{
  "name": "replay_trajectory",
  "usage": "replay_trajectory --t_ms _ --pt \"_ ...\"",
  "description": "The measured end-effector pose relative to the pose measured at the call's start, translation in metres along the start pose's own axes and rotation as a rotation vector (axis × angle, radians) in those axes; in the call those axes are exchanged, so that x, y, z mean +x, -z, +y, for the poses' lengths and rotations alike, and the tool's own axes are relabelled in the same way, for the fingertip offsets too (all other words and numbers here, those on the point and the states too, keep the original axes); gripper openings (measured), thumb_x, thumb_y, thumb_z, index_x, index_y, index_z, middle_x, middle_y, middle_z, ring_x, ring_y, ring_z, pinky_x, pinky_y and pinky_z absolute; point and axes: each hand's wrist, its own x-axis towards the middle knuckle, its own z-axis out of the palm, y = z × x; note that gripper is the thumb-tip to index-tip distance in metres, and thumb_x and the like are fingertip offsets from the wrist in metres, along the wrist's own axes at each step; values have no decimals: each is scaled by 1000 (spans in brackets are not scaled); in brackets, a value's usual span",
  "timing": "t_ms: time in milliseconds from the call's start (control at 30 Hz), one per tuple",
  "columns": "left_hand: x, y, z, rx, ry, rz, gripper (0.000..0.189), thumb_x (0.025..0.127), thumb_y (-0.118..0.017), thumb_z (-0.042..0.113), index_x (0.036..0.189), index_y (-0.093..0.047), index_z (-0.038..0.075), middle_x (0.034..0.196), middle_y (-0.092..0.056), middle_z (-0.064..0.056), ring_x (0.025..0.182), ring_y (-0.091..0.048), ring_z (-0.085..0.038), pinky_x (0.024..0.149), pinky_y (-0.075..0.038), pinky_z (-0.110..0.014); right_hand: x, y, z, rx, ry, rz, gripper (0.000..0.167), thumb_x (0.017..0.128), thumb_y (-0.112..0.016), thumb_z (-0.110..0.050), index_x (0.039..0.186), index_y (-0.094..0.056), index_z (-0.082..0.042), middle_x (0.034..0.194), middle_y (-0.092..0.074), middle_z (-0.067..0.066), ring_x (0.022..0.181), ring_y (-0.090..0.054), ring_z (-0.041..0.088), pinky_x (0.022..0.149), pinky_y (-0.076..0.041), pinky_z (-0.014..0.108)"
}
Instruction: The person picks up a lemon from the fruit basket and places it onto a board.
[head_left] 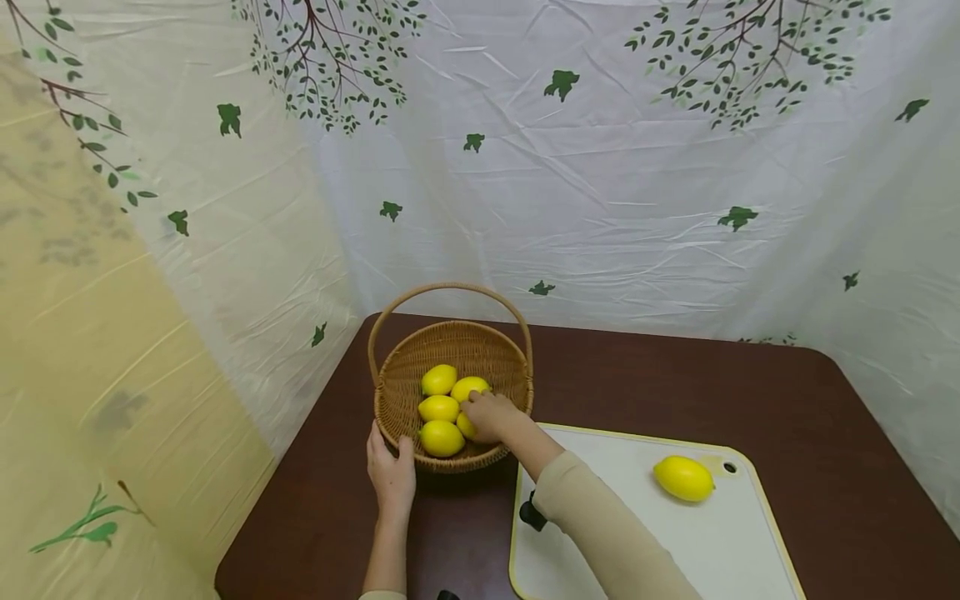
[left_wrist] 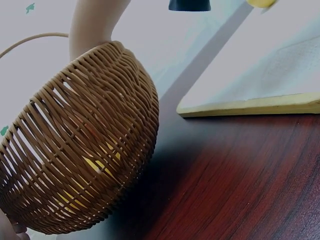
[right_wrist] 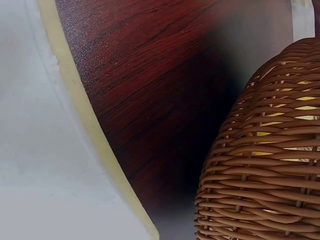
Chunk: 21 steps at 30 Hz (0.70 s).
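- Lying inside brown woven wicker basket [head_left: 450, 342]: five yellow oval lemons [head_left: 442, 438].
- Right hand [head_left: 492, 417]: over one lemon; cannot tell whether gripping.
- Left hand [head_left: 392, 477]: clamped on basket rim.
- Right of basket: white yellow-edged board [head_left: 622, 458], bearing sixth lemon [head_left: 684, 479].

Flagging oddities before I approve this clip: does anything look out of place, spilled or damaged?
Nothing plainly odd: no spill or clear damage shows. One lone lemon lies on the white board, away from the grouped lemons in the wicker basket, but that looks unremarkable. The backdrop is merely creased.
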Motion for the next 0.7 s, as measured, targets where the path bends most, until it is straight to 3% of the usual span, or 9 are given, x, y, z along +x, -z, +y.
replay_trajectory --t_ms 100,267,433,700 --pt "0 0 0 2 1 -1 64 88 -51 14 143 -23 -2 142 -28 -23 129 -27 -39 100 -24 -54 1 0 1 27 -5 -2 45 87 -59 -28 128 -50 -13 126 -48 9 113 -49 27 90 -41 45" --pt "0 -1 -1 1 -1 -3 64 88 -51 14 144 -23 -2 143 -27 -23 129 -26 -39 100 -24 -54 -1 0 1 40 -9 -12 50 82 -67 -28 126 -51 -12 124 -51 8 108 -53 25 84 -44 42" --pt "0 -2 -1 3 -8 -1 64 88 -51 14 143 -24 -2 142 -28 -22 129 -27 -39 100 -24 -54 -1 -1 1 50 -5 -37 59 79 -71 -29 131 -48 -12 127 -49 8 111 -51 24 86 -44 41" --pt "-2 -1 1 4 -3 -1 64 88 -51 13 143 -23 -2 142 -28 -23 129 -27 -39 100 -24 -54 -2 0 1 62 -4 -52 55 80 -70 -29 128 -49 -12 127 -50 9 110 -52 25 87 -43 40"
